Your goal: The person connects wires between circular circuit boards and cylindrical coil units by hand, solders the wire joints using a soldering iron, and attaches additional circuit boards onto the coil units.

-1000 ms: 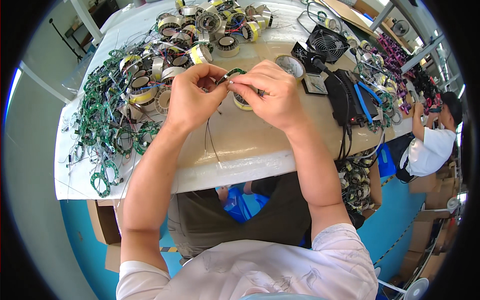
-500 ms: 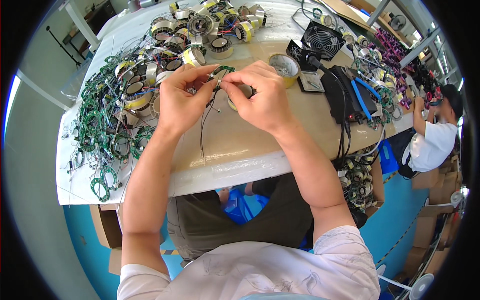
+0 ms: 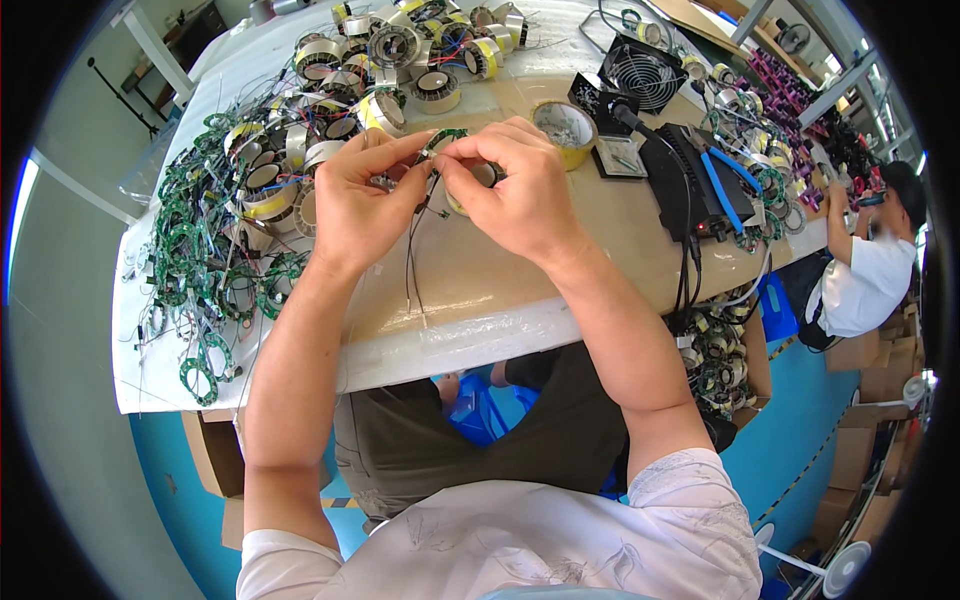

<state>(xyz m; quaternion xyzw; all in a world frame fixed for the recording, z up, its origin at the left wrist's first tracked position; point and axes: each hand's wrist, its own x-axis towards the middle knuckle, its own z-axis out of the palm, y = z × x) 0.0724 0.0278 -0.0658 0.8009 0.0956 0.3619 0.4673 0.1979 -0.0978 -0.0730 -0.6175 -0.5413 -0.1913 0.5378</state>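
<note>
In front of me over the table, both hands meet at a small green ring-shaped circuit board (image 3: pixel 447 137). My left hand (image 3: pixel 368 205) is closed, its thumb and forefinger pinching the board's near edge. The right hand (image 3: pixel 518 190) is closed too, its thumb and forefinger pressed together against the left fingertips; what lies in that pinch is too small to make out. Thin dark wires (image 3: pixel 410 262) dangle from the board toward the table's near edge. Partly hidden behind my right fingers is a round coil part (image 3: pixel 486 173) on the table.
Piled wired green ring boards (image 3: pixel 185 255) and taped round coils (image 3: pixel 400 45) cover the left and far table. Rightward are a tape roll (image 3: pixel 563 135), a black fan (image 3: pixel 645 80), a black box (image 3: pixel 685 185) and blue-handled pliers (image 3: pixel 722 190). Another person (image 3: pixel 865 265) sits far right.
Both hands stay nearly in place, with my right fingertips shifted slightly left against the left ones. The hanging wires have swung and spread apart a little.
</note>
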